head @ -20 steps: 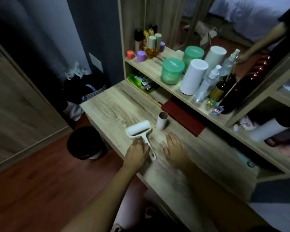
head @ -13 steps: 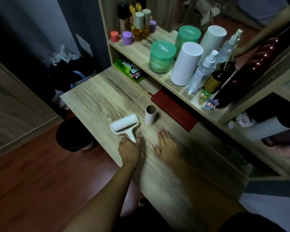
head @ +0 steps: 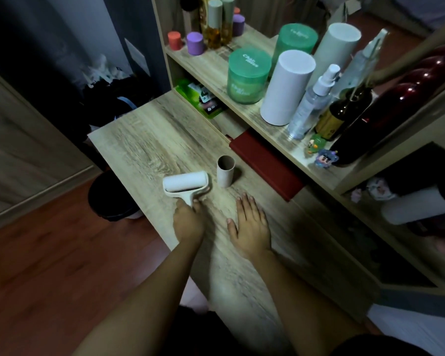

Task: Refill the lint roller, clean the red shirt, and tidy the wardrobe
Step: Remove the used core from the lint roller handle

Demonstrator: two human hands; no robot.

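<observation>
Two hands: both on wooden desk (head: 144,140).
Left hand (head: 188,222): fingers clamped on handle of lint roller (head: 186,185), lying near desk's left edge.
Right hand (head: 251,227): flat, palm down, fingers slightly apart.
Cardboard tube (head: 225,171): upright, just right of roller.

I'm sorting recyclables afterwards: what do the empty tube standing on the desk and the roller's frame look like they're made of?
The empty tube looks like cardboard: matte grey-brown, thin-walled, hollow, dark inside. The lint roller, whose handle the left hand grips, seems to have a moulded plastic frame: smooth, off-white, faintly glossy. Its roll looks like white paper, though the blur leaves that open.
</observation>
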